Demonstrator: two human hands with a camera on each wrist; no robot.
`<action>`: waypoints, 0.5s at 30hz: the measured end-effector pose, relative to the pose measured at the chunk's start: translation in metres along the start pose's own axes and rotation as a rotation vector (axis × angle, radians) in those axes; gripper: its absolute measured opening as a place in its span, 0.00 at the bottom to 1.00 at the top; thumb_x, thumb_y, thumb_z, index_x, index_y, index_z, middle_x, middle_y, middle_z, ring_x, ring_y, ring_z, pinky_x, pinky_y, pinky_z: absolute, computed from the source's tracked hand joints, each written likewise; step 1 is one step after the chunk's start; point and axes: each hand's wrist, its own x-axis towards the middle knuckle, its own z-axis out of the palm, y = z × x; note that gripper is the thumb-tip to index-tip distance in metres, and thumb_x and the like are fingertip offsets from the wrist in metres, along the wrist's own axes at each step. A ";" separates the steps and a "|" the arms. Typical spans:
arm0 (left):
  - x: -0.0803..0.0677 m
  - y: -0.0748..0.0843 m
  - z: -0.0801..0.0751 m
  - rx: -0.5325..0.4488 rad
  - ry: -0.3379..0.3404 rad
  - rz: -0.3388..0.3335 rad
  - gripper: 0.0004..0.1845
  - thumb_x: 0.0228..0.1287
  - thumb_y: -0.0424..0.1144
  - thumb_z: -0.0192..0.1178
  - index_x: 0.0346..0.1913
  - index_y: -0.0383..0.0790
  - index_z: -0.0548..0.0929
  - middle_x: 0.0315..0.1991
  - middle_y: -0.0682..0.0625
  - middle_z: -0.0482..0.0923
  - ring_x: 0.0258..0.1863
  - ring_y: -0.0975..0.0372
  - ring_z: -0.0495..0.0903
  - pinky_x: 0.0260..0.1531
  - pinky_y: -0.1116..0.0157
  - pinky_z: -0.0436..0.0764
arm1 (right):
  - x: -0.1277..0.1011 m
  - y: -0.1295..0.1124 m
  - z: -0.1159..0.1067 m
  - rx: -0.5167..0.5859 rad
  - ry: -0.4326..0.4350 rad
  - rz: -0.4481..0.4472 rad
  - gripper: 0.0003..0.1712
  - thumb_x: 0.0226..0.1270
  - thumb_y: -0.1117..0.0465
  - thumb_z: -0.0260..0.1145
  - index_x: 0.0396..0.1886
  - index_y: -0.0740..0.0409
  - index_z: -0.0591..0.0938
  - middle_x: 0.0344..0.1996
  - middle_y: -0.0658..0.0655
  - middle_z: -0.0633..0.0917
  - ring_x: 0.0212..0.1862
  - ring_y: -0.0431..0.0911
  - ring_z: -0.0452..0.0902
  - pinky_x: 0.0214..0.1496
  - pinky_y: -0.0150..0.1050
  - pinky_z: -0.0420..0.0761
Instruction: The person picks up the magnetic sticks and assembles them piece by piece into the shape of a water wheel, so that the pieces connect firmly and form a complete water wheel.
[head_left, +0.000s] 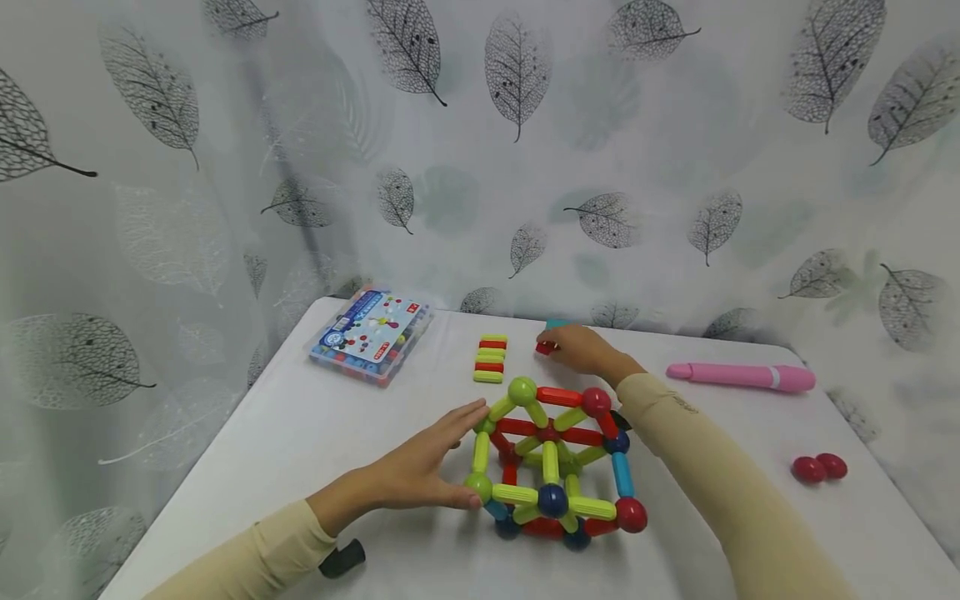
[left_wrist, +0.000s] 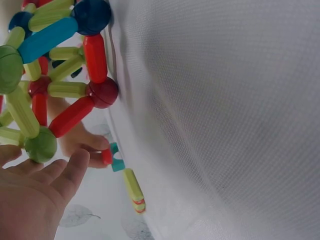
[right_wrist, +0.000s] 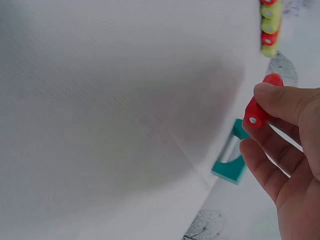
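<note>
A frame of magnetic sticks and balls (head_left: 550, 454) in green, red and blue stands on the white table. My left hand (head_left: 423, 462) is at its left side, thumb by the lower green ball (head_left: 478, 485) and fingers stretched toward the upper one. In the left wrist view those fingers (left_wrist: 75, 172) lie straight beside a green ball (left_wrist: 41, 145). Beyond the frame, my right hand (head_left: 581, 348) pinches a red magnetic stick (right_wrist: 260, 107) between thumb and fingers. A teal piece with a curved notch (right_wrist: 232, 162) stands just behind that stick.
A row of green and red sticks (head_left: 491, 358) lies left of my right hand. A clear boxed set (head_left: 371, 333) sits at the back left. To the right are a pink pen-shaped thing (head_left: 742, 377) and two red oval pieces (head_left: 819, 467). A black cylinder (head_left: 342, 558) lies beneath my left forearm.
</note>
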 end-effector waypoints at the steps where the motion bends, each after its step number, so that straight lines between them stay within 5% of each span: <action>1: 0.000 0.000 0.000 -0.001 0.000 0.003 0.55 0.59 0.58 0.73 0.82 0.60 0.50 0.83 0.59 0.45 0.78 0.62 0.57 0.67 0.58 0.74 | -0.003 0.000 -0.003 0.013 0.013 -0.006 0.20 0.70 0.64 0.69 0.61 0.56 0.83 0.51 0.56 0.86 0.52 0.51 0.80 0.60 0.49 0.82; 15: 0.000 -0.001 0.001 -0.009 0.002 0.008 0.55 0.58 0.59 0.73 0.82 0.61 0.50 0.83 0.60 0.44 0.77 0.60 0.58 0.66 0.56 0.76 | -0.089 -0.009 -0.054 0.253 0.202 -0.076 0.20 0.71 0.61 0.69 0.61 0.56 0.84 0.48 0.54 0.87 0.50 0.50 0.84 0.53 0.51 0.86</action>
